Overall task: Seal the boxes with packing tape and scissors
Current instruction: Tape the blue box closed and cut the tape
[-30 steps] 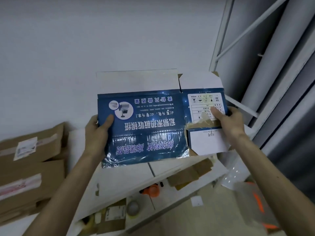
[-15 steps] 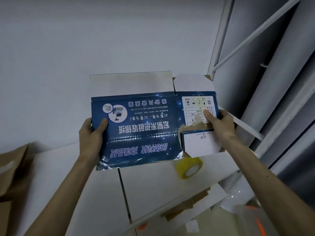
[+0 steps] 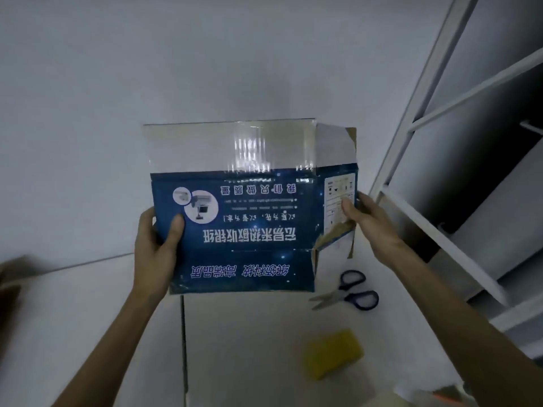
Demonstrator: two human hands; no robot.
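I hold a blue printed cardboard box (image 3: 249, 227) up in front of me, above a white table (image 3: 88, 318). Its white top flaps stand open and the print is upside down. My left hand (image 3: 158, 242) grips the box's left edge with the thumb on the front face. My right hand (image 3: 364, 215) grips the right side, thumb on the white label. On the table below the box lie purple-handled scissors (image 3: 349, 290) and a yellow roll of packing tape (image 3: 332, 352), blurred.
A white shelf frame (image 3: 440, 142) rises at the right, close to my right forearm. A seam (image 3: 183, 348) runs down the table between two tabletops. A blurred brown shape (image 3: 11, 277) sits at the far left edge. A white wall is behind.
The box has turned from a flattened sheet into a squarer shape, its right panel now angled away. The view shifted: the scissors came into sight and the tape roll now lies lower right.
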